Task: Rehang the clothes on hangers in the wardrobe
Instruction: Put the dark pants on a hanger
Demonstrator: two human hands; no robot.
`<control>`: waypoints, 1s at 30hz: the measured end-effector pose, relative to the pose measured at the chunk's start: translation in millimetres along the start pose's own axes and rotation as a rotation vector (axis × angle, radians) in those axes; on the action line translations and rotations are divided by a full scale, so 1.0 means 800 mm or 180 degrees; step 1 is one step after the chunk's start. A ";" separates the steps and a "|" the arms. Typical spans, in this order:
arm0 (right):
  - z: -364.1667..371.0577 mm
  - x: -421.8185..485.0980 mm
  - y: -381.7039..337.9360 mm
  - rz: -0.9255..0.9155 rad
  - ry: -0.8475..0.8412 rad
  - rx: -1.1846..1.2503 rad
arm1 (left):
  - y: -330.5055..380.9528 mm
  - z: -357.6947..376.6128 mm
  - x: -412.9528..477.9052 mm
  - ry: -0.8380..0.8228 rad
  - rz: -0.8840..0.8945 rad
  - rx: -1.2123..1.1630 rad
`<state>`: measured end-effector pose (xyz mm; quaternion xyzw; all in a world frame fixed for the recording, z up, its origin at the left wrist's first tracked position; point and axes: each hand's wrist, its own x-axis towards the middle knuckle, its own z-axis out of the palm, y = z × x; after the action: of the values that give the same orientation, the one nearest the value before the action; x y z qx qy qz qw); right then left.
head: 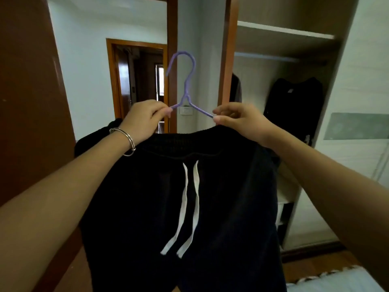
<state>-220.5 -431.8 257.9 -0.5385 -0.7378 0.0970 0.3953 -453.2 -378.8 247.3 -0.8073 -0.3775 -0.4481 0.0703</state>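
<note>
My left hand (143,119) and right hand (240,121) each pinch a sloping arm of the purple wire hanger (186,94), held in mid-air left of the open wardrobe (284,31), whose rail (267,56) is up to my right. The black drawstring pants (189,186) hang beneath my fingers. If I tip the hanger while reaching, the waistband could slide off. My fingers and the waistband hide the hanger's ends, so I cannot tell how the pants are seated. The legs run off the lower edge.
</note>
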 end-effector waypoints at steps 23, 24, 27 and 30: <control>0.129 0.200 0.083 -0.0029 0.1430 -0.0172 | -0.204 0.064 0.112 0.0041 -0.0277 0.0067; 0.130 0.200 0.084 -0.0010 0.1401 -0.0247 | -0.208 0.070 0.116 -0.0001 -0.0231 -0.0036; 0.130 0.201 0.090 0.0040 0.1255 -0.0873 | -0.221 0.091 0.133 -0.0198 -0.0097 -0.0353; 0.130 0.195 0.102 -0.0236 0.0904 -0.1851 | -0.229 0.120 0.144 -0.0447 -0.0064 -0.0623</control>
<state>-250.7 -233.9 216.6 -0.6098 -0.6912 -0.2083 0.3272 -476.5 -143.2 238.9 -0.8359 -0.3441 -0.4258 -0.0399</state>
